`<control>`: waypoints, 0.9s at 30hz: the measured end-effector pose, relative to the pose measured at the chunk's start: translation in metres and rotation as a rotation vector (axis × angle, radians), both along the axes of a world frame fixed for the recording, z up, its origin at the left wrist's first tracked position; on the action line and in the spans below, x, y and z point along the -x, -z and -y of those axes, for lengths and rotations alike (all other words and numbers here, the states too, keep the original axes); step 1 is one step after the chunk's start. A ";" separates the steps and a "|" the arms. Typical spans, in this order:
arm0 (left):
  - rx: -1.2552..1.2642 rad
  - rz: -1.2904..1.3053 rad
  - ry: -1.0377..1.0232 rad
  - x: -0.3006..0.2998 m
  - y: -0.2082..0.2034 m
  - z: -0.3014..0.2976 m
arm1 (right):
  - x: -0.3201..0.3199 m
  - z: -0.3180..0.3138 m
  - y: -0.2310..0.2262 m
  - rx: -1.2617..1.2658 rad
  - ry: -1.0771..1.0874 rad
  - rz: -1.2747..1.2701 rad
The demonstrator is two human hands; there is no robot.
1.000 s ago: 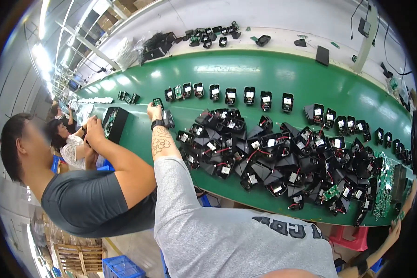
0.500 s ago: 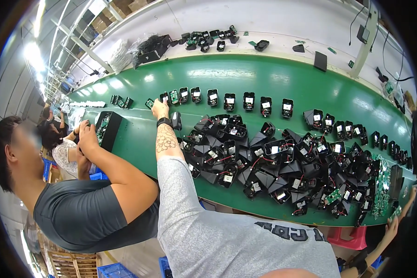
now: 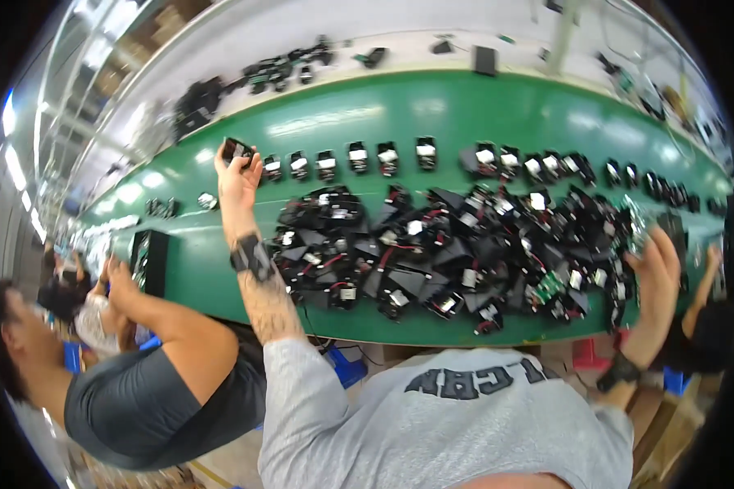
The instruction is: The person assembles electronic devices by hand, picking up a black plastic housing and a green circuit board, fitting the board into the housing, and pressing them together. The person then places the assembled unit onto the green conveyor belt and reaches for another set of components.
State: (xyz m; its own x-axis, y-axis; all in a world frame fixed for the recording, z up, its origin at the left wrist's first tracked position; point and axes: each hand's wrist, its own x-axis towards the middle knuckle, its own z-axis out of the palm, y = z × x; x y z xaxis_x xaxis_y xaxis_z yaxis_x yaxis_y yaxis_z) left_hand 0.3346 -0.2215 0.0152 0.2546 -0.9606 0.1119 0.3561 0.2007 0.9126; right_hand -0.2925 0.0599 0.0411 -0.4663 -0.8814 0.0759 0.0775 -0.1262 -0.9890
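Note:
My left hand (image 3: 240,175) is raised at the left end of a row of small black casings, its fingers closed around one black casing (image 3: 236,151). Dark inner parts show in that casing's open side, though blurred. My right hand (image 3: 659,265) is over the right end of the table beside loose green circuit boards (image 3: 634,218); its thumb and fingers look apart, and I make out nothing in them. Between my arms lies a big heap of black casings (image 3: 432,244) with red wires and white labels. A green circuit board (image 3: 549,287) rests on the heap.
A co-worker (image 3: 151,359) sits at the left by a black box (image 3: 149,265). Another person's arm (image 3: 705,289) reaches in at the far right. More parts lie on the back ledge (image 3: 408,49). A red stool (image 3: 589,354) stands under the green table's (image 3: 351,122) front edge.
My left hand has lifted a casing from the row's left end. My right hand has moved up from the lower right edge to above the circuit boards. The whole view has shifted.

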 end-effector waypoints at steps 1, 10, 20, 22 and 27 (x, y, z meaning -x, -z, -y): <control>-0.045 0.079 0.096 0.039 -0.025 -0.025 | -0.025 0.019 -0.001 -0.025 -0.105 0.034; -0.162 -0.026 0.817 0.274 -0.037 -0.189 | -0.141 0.080 0.012 0.270 -0.552 0.044; -0.227 -0.034 0.901 0.297 -0.025 -0.197 | -0.144 0.078 0.009 0.601 -0.284 -0.775; -0.194 -0.056 0.831 0.297 -0.021 -0.196 | -0.147 0.074 0.012 0.591 -0.352 -0.652; -0.110 -0.008 0.542 0.296 -0.016 -0.185 | -0.147 0.055 0.004 0.517 -0.735 -0.306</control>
